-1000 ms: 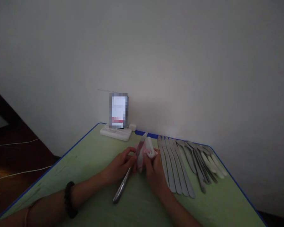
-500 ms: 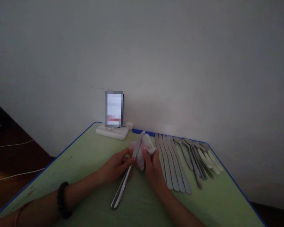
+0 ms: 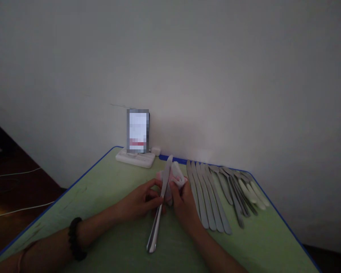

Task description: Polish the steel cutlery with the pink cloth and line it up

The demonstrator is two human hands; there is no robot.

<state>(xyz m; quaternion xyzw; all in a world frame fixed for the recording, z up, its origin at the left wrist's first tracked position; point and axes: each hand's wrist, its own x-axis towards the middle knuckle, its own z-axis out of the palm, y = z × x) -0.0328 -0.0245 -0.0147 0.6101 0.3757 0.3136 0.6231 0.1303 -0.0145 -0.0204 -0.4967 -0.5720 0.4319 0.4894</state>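
A shiny metal table knife is pinched in my left hand near the join of blade and handle. Its blade points toward the wall and its handle toward me. Close beside the blade, my right hand grips a bunched pink and white cloth. Part of the cloth lies behind the blade; whether it touches the metal I cannot tell. Right of my right hand, several table knives lie in a row, partly covered by that hand.
Farther right lie several spoons and other utensils, some with cream handles. A phone with a blurred screen stands on a white block at the back of the green table. The wall rises behind it.
The knife's handle end has swung to the right and the knife stands steeper, its tip slightly left. The cloth stays beside the blade. My view shifted a little to the right early on.
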